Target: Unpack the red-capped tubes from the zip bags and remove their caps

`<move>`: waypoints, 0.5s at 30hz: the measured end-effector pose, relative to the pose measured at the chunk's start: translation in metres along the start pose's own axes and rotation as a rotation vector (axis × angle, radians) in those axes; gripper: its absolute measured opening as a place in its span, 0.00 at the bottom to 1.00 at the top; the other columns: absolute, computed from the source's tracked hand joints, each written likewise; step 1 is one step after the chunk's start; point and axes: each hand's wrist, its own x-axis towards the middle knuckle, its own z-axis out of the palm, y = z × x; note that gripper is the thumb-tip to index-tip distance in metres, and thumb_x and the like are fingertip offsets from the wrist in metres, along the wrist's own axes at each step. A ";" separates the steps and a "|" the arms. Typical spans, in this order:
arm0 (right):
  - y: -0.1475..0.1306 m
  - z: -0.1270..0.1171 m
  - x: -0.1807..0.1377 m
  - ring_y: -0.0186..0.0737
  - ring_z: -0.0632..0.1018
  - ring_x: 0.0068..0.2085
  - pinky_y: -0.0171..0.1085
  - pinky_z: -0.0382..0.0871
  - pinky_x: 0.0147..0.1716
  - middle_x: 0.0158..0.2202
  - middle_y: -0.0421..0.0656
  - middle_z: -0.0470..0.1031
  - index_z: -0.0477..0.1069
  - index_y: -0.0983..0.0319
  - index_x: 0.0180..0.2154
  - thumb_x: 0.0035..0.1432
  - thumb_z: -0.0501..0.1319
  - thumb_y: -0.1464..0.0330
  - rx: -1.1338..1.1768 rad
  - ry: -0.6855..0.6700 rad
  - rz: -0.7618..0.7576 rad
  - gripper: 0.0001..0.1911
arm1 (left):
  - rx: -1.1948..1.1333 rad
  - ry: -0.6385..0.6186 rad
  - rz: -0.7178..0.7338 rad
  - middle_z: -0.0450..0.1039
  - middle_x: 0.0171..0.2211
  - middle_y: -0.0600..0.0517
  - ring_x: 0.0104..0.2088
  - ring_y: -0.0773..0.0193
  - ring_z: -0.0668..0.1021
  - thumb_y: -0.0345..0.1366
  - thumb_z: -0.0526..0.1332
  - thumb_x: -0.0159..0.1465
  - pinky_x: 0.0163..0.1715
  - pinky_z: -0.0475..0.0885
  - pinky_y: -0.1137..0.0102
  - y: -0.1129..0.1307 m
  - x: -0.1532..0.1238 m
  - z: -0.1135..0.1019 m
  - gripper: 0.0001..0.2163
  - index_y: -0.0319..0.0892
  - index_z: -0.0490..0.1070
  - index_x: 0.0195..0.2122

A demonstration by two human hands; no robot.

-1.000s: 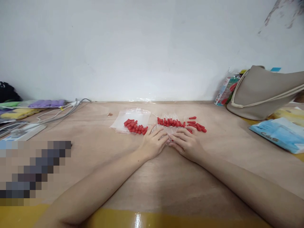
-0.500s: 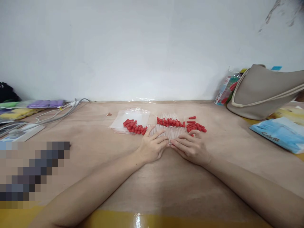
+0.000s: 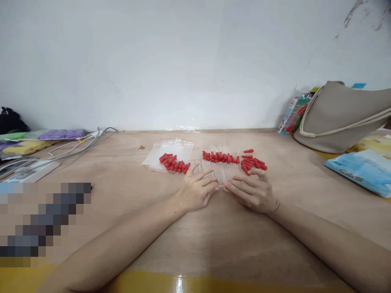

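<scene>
A row of clear thin tubes with red caps (image 3: 220, 162) lies on the wooden table (image 3: 195, 236) in front of me. My left hand (image 3: 195, 189) rests flat at the near left end of the row, fingers stretched out and touching the tubes. My right hand (image 3: 252, 190) lies flat at the near right end, fingers spread toward the left hand. Loose red caps (image 3: 253, 162) are scattered just right of the row. Another heap of red caps (image 3: 174, 162) sits on clear plastic bags (image 3: 171, 152) to the left.
A beige bag (image 3: 342, 118) leans at the right by the wall, with a colourful packet (image 3: 291, 114) beside it and a blue packet (image 3: 360, 171) in front. Grey cables (image 3: 79, 146) and coloured packs (image 3: 42, 138) lie at the left.
Both hands have slid back toward me along the tubes, uncovering more of the clear row. The right hand has also shifted slightly to the right.
</scene>
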 end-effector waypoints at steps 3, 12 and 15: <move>0.002 -0.002 0.000 0.32 0.77 0.37 0.41 0.57 0.41 0.34 0.32 0.78 0.71 0.51 0.41 0.56 0.58 0.73 0.005 -0.006 -0.012 0.12 | -0.011 0.006 0.008 0.76 0.37 0.56 0.49 0.61 0.72 0.32 0.53 0.63 0.59 0.48 0.54 -0.001 0.000 -0.001 0.08 0.43 0.71 0.32; 0.012 -0.001 -0.008 0.32 0.75 0.34 0.40 0.59 0.38 0.34 0.33 0.78 0.71 0.49 0.42 0.57 0.57 0.71 0.029 -0.061 0.053 0.13 | -0.018 0.016 -0.015 0.74 0.42 0.53 0.52 0.60 0.69 0.32 0.54 0.62 0.57 0.54 0.56 -0.002 -0.001 -0.002 0.07 0.43 0.71 0.35; 0.025 -0.001 -0.012 0.33 0.74 0.30 0.40 0.59 0.35 0.32 0.35 0.78 0.74 0.50 0.37 0.56 0.58 0.66 -0.004 -0.091 0.250 0.08 | 0.017 0.081 -0.088 0.74 0.39 0.52 0.46 0.61 0.72 0.33 0.54 0.62 0.51 0.61 0.58 -0.008 -0.003 -0.001 0.07 0.43 0.71 0.35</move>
